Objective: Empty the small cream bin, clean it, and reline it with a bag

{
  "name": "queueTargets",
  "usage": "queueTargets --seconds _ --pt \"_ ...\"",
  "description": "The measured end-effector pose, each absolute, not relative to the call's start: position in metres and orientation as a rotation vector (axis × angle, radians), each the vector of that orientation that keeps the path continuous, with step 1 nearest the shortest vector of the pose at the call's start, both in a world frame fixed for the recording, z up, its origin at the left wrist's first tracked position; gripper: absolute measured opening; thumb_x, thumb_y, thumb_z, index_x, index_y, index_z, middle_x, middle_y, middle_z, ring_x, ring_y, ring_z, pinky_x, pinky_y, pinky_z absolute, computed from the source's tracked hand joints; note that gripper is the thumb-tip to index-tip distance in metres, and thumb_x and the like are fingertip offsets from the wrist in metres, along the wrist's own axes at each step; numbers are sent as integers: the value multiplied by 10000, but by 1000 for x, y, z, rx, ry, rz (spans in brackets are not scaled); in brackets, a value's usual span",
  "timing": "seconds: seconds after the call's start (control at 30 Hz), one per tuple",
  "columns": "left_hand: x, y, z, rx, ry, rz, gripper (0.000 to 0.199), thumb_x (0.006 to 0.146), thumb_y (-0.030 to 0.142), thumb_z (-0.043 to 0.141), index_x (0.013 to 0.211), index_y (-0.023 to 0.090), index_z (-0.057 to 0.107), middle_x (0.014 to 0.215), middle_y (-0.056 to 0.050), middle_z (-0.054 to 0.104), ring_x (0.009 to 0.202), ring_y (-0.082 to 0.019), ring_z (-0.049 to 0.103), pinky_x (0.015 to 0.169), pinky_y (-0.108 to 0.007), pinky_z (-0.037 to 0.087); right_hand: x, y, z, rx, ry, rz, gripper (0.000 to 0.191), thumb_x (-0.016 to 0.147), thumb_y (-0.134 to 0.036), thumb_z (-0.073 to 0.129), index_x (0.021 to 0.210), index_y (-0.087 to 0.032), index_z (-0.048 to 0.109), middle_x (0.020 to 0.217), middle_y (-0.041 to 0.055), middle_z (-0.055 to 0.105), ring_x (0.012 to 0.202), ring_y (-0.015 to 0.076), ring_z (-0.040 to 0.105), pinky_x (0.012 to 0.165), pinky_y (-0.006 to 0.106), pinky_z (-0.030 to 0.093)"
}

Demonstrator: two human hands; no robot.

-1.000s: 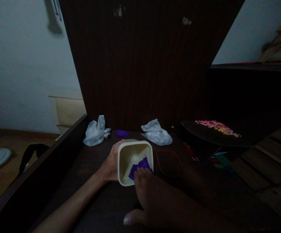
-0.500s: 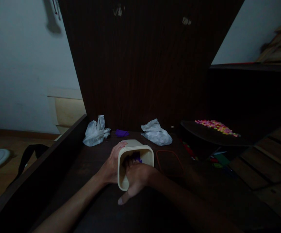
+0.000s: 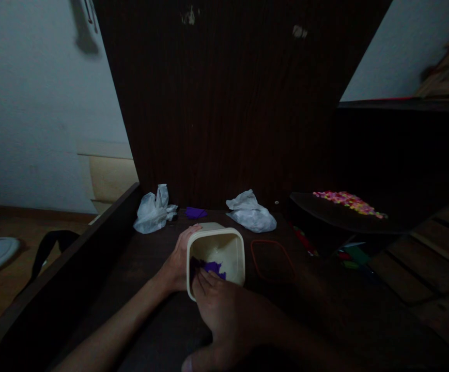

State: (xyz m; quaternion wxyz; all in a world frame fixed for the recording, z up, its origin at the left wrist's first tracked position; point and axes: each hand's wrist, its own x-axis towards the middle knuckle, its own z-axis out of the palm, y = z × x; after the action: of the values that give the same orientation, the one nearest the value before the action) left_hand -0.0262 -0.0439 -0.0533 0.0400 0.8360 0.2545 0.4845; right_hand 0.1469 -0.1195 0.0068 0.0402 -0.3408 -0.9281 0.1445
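A cream plastic container [image 3: 236, 243] is tipped with its mouth toward me. My left hand [image 3: 178, 261] grips its left side, the fingers wrapped round the outer wall. At the container's lower rim is my right hand [image 3: 222, 307], fingertips inside, thumb spread away below. Dark purple pieces [image 3: 213, 267] lie in the container beside those fingertips; whether the fingers hold any of them is unclear. Behind the container, a flat purple piece [image 3: 196, 212] rests on the dark surface.
Two crumpled whitish plastic bags [image 3: 152, 211] [image 3: 252, 213] lie along the back panel. A red-rimmed lid [image 3: 273, 260] is right of the container. Pink and yellow bits [image 3: 349, 202] cover a dark shelf at the right. A raised board [image 3: 104, 227] edges the left.
My right hand has drawn back toward me and lower, partly out of the container. More of the purple pieces and the inner wall show. My left hand keeps its hold.
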Motion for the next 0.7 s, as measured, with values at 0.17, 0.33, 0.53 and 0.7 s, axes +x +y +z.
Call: queueTargets --seconds 0.17,0.33,0.53,0.7 --pt "-29 -43 -51 2533 742 1439 1154 713 467 842 1600 237 139 1530 -214 404 1398 -457 447 1131 -654 418 160 -140 -31 -1097 -2743 50 410 1031 -183 412 1395 -76 569 1439 197 595 1349 302 563 1125 431 476" --pt "-27 -43 -49 2534 768 1409 1275 631 508 894 1608 263 112 1537 -206 393 1342 -464 497 1080 -636 479 198 -146 -18 -988 -2866 -34 566 1000 -361 509 1434 2 516 1481 267 521 1369 386 522 1127 492 462" --pt "-23 -43 -46 2643 736 1439 1231 686 507 861 1612 255 89 1533 -214 394 1374 -462 463 1102 -645 448 207 -140 35 -1482 -2909 401 1074 770 -770 659 1459 37 495 1524 316 429 1423 467 420 1184 544 376" --pt "-17 -42 -42 2690 648 1462 1212 702 551 841 1607 199 114 1465 -243 456 1374 -469 463 1120 -679 403 203 -127 51 -1787 -2784 407 1171 702 -776 721 1506 23 430 1599 279 320 1509 443 262 1267 513 230"
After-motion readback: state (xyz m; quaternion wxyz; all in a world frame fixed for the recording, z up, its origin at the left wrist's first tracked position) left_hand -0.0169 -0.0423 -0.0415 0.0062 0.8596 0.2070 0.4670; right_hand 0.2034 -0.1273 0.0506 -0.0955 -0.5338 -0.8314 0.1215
